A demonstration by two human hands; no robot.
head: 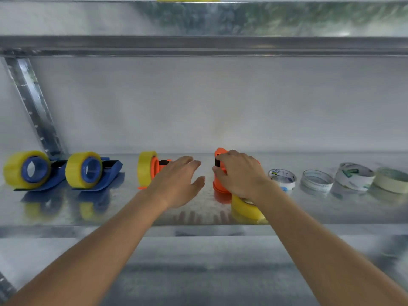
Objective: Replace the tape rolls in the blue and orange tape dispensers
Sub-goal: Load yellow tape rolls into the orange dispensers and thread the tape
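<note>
Two blue tape dispensers [35,171] [92,171] stand at the left of the metal shelf [66,213], each with a yellow tape roll on it. An orange dispenser [152,167] with a yellow roll stands in the middle, partly behind my left hand [178,182], which hovers with fingers spread and holds nothing. My right hand [239,173] grips a second orange dispenser [220,173] from above, tipped up on end. A yellow tape roll [246,208] lies below my right wrist, partly hidden.
Several empty white cardboard tape cores [282,177] [316,181] [353,176] and a pale roll [391,180] lie in a row at the right. A slanted metal brace [33,102] runs at the back left. An upper shelf beam [198,46] crosses overhead.
</note>
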